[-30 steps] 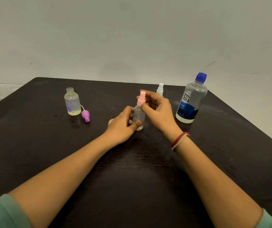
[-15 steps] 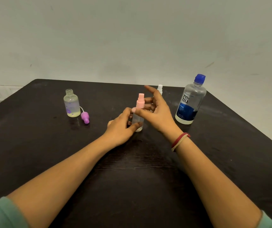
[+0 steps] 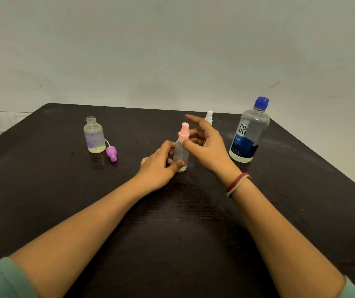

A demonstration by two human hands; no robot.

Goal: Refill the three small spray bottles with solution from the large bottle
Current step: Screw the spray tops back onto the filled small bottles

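- Landmark: the pink-topped bottle [image 3: 181,152], upright on the dark table [image 3: 43,201], roughly centre.
- Near side of it: two bare forearms reach in, green sleeves at the frame's lower corners.
- Left hand [image 3: 158,166] is wrapped round the bottle's clear body, thumb across its base; the bottle is braced against the table.
- Right hand [image 3: 206,145] is at the pink sprayer [image 3: 184,132], thumb and a bent finger pinching its collar, the other fingers splayed loose. Red and tan bands [image 3: 238,183] on that wrist.
- Judgement: step in hand is unscrewing this sprayer. Best done with the body pinned down and the twist taken at the collar, not the nozzle stem; lift straight so the dip tube clears.
- Left of it: an uncapped small bottle [image 3: 93,136] with yellowish liquid low inside, its purple sprayer [image 3: 111,153] lying just beside.
- Right of it: the large bottle [image 3: 249,134], blue cap on, upright.
- Beyond it: a white-capped small bottle [image 3: 209,117], mostly hidden by the right hand.
- Farther: plain pale wall; wall sockets far left.
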